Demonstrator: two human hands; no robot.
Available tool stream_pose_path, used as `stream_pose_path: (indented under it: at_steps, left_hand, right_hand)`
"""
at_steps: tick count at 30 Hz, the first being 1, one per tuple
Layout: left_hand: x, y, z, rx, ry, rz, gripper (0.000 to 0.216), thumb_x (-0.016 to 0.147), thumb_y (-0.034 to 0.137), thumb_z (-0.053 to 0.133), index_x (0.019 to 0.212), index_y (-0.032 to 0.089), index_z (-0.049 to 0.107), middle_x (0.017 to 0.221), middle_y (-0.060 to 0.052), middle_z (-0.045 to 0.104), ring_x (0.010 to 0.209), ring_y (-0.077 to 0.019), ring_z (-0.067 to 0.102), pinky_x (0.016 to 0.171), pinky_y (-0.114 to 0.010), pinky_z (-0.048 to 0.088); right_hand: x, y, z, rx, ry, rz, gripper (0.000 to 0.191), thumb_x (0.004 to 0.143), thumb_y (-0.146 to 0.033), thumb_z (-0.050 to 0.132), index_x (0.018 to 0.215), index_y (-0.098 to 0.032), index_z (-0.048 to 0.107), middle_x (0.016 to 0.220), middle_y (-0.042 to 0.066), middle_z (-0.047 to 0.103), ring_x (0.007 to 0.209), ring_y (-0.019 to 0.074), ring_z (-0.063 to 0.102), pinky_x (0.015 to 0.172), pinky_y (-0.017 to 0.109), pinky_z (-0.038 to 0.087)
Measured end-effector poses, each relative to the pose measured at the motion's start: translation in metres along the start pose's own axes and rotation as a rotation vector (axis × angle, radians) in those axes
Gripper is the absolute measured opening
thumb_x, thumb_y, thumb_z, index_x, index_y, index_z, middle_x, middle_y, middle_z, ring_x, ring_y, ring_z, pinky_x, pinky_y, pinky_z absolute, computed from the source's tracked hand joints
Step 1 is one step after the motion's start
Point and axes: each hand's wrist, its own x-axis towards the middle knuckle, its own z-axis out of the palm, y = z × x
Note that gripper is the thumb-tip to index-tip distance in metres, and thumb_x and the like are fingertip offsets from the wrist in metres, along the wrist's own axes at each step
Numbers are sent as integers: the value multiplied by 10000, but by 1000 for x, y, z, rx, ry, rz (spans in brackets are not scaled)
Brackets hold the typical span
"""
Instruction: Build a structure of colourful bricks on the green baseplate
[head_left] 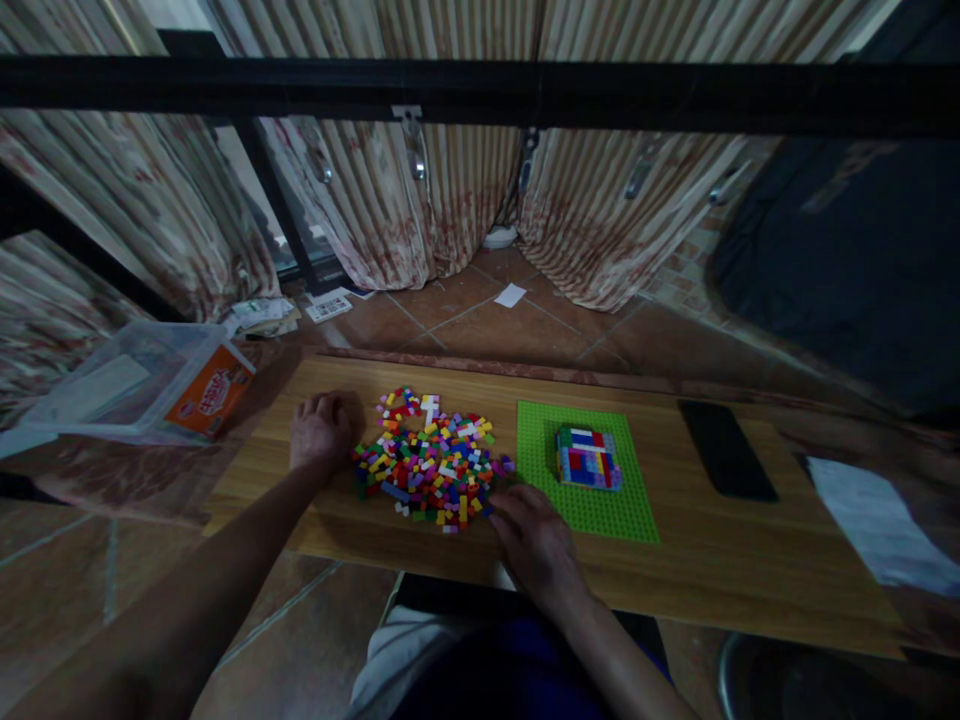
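A pile of small toy building bricks [442,465] in many colours lies on the wooden table [720,560]. My left hand [321,432] rests at the pile's left side with its fingers curled in; I see nothing in it, though the inside of the hand is hidden. At the pile's lower right edge is my right hand [536,535], thumb and fingers slightly apart, fingertips close to the outermost bricks. To the right lies a green baseplate [600,515]. On it stands a low, blocky multicoloured brick build [589,458], touched by neither hand.
A black phone [727,450] lies right of the baseplate, and a white paper sheet [881,520] is at the table's right end. Left of the table sits a clear plastic box [161,375] with an orange label. Striped curtains [480,190] hang behind a dark rail [480,92].
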Motion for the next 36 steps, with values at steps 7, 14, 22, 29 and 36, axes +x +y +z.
stream_pose_path:
  at_steps: [7, 14, 22, 29, 36]
  left_hand:
    - [1, 0, -1, 2, -7, 13, 420, 872, 280, 367, 1163, 103, 610, 1198, -183, 608, 1164, -310, 517, 1030, -440, 384]
    - [2, 0, -4, -4, -10, 36, 398, 886, 277, 369, 1164, 110, 600, 1206, -188, 610, 1160, -328, 521, 1011, -475, 401]
    - [2, 2, -6, 1, -31, 13, 390, 899, 265, 377, 1171, 101, 604, 1223, -190, 603, 1161, -327, 517, 1019, -480, 405]
    - [3, 3, -7, 31, -60, -1, 430, 892, 295, 364, 1195, 99, 597, 1241, -172, 595, 1178, -305, 500, 1041, -455, 392]
    - [3, 3, -7, 40, -69, -21, 454, 898, 319, 355, 1219, 101, 590, 1254, -178, 585, 1178, -315, 500, 1034, -461, 393]
  right_hand:
    - [6, -3, 1, -66, -33, -48, 157, 894, -200, 573, 896, -251, 722, 954, 61, 675, 910, 223, 617, 810, 356, 522]
    - [-16, 18, -35, -24, 111, 35, 211, 944, -274, 511, 962, -240, 718, 961, 65, 691, 910, 208, 642, 810, 350, 540]
    - [-32, 79, -90, -124, 326, 217, 327, 924, -457, 512, 951, -211, 725, 958, 91, 700, 871, 231, 667, 795, 386, 541]
    - [-11, 85, -103, -129, 338, 219, 328, 905, -455, 521, 902, -204, 732, 926, 92, 698, 851, 227, 663, 787, 374, 535]
    - [-2, 88, -102, -12, 294, 282, 275, 851, -437, 581, 880, -210, 733, 910, 73, 717, 788, 214, 668, 751, 362, 533]
